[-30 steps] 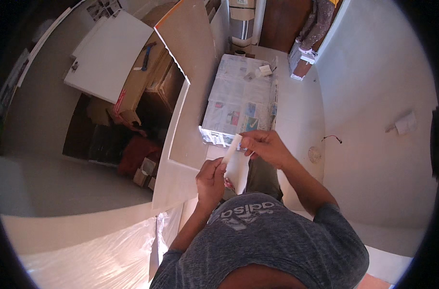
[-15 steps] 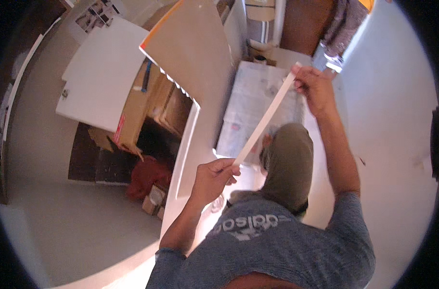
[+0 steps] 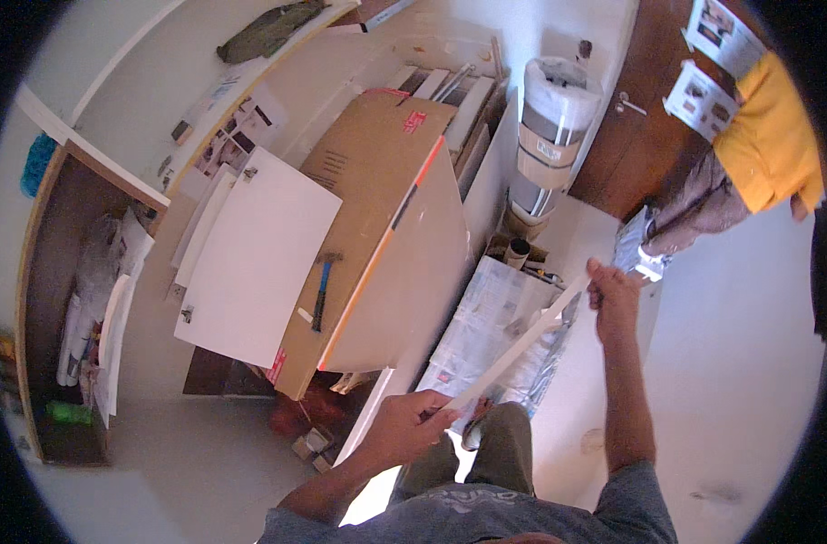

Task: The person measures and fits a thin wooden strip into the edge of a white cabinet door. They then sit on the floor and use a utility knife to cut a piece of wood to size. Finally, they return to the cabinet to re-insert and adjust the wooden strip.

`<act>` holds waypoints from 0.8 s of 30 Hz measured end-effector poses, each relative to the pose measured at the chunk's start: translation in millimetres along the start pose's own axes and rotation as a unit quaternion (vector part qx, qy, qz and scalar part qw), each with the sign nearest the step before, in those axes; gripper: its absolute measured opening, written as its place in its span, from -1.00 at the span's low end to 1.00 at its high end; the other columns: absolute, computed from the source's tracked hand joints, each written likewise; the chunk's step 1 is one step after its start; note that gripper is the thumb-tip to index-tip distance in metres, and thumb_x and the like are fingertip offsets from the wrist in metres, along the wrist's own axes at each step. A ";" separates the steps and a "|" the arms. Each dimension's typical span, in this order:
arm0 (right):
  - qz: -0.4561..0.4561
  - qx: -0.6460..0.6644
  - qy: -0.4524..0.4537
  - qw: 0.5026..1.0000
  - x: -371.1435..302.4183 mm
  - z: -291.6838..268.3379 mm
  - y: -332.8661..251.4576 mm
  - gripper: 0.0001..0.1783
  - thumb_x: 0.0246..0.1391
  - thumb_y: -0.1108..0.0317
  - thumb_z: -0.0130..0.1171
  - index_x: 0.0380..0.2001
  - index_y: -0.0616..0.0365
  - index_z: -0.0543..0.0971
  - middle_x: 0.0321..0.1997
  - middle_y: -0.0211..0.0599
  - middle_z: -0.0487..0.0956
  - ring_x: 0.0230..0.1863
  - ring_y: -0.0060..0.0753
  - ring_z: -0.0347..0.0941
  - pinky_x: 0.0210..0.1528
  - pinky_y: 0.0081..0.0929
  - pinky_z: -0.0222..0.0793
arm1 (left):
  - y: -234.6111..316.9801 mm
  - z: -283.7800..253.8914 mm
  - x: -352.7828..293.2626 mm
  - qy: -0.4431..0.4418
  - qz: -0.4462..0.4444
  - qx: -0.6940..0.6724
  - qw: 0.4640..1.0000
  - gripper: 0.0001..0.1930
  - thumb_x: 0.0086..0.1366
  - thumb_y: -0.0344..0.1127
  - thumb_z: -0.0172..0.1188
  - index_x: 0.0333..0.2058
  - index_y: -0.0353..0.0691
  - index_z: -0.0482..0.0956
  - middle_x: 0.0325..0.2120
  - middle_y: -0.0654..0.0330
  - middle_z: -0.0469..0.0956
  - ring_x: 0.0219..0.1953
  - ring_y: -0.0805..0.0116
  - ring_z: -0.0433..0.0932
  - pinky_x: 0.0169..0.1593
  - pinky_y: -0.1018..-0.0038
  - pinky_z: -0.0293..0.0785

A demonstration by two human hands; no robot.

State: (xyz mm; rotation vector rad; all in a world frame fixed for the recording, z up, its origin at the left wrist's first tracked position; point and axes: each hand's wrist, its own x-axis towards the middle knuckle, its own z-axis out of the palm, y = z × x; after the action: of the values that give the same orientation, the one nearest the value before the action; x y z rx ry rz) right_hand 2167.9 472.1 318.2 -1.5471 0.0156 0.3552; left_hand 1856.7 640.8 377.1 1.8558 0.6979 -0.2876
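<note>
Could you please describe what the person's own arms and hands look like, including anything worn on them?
The left hand and the right hand are both ungloved, and nothing is seen worn at either wrist. The forearms are uncovered too. Above them come the short sleeves of a dark grey T-shirt with a pale print on its front.
</note>
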 end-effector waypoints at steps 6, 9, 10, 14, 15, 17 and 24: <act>0.081 0.102 -0.109 0.986 5.8 66.0 -45.8 -0.75 0.12 0.20 0.30 -0.37 0.19 0.60 -0.51 -0.46 0.52 -0.55 -0.62 0.37 -0.51 -0.65 0.28 | 60.0 -72.1 -36.5 0.135 0.039 0.079 0.987 -0.74 0.23 -0.20 0.24 -0.24 -0.28 0.66 -0.39 0.01 0.66 -0.36 0.22 0.67 -0.23 0.38 0.57; 0.111 0.239 -0.201 0.943 11.3 122.8 -85.2 -0.79 0.20 0.31 0.20 -0.20 0.23 0.57 -0.33 -0.41 0.58 -0.37 -0.61 0.48 -0.35 -0.64 0.41 | 85.7 -115.1 -52.3 0.223 0.111 0.190 0.950 -0.79 0.23 -0.26 0.18 -0.28 -0.28 0.65 -0.39 0.02 0.63 -0.32 0.12 0.64 -0.22 0.29 0.55; 0.121 0.273 -0.250 0.921 15.8 139.5 -101.6 -0.80 0.21 0.34 0.18 -0.18 0.23 0.56 -0.30 -0.41 0.58 -0.33 -0.60 0.49 -0.31 -0.64 0.43 | 92.9 -128.4 -55.9 0.243 0.101 0.195 0.945 -0.79 0.23 -0.28 0.18 -0.28 -0.30 0.66 -0.40 0.01 0.63 -0.34 0.14 0.64 -0.24 0.33 0.56; 0.139 0.366 -0.449 0.803 39.4 201.0 -162.0 -0.80 0.21 0.38 0.16 -0.15 0.24 0.54 -0.27 -0.40 0.59 -0.31 -0.57 0.50 -0.28 -0.66 0.44 | 109.8 -168.7 -53.1 0.261 0.008 -0.006 0.965 -0.80 0.20 -0.34 0.25 -0.25 -0.34 0.66 -0.43 0.04 0.64 -0.48 0.30 0.63 -0.36 0.45 0.55; 0.119 0.350 -0.437 0.820 49.3 219.8 -176.0 -0.81 0.21 0.38 0.16 -0.16 0.24 0.54 -0.28 -0.39 0.59 -0.33 -0.57 0.51 -0.30 -0.66 0.44 | 111.4 -177.7 -48.3 0.257 -0.016 -0.045 0.965 -0.80 0.20 -0.36 0.26 -0.25 -0.35 0.67 -0.43 0.05 0.64 -0.50 0.35 0.62 -0.39 0.47 0.54; 0.085 0.331 -0.410 0.845 60.1 243.6 -194.8 -0.82 0.21 0.37 0.17 -0.19 0.24 0.55 -0.32 -0.39 0.60 -0.37 -0.57 0.52 -0.34 -0.67 0.44 | 113.8 -190.2 -39.6 0.253 -0.066 -0.136 0.956 -0.82 0.19 -0.39 0.29 -0.27 -0.37 0.67 -0.45 0.10 0.64 -0.54 0.52 0.58 -0.48 0.56 0.51; 0.013 0.164 -0.345 0.924 94.7 303.7 -236.6 -0.77 0.06 0.28 0.36 -0.36 0.21 0.60 -0.50 -0.37 0.59 -0.55 -0.55 0.51 -0.51 -0.62 0.42 | 124.3 -229.2 -12.6 0.306 -0.057 -0.158 0.937 -0.83 0.20 -0.41 0.28 -0.27 -0.40 0.66 -0.51 0.19 0.60 -0.56 0.58 0.51 -0.51 0.58 0.41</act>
State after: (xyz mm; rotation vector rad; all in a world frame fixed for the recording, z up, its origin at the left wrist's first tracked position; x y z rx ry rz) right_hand 2248.7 792.9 536.7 -1.0261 -0.4367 0.8594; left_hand 1890.5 814.9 568.6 1.5897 1.2016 0.3373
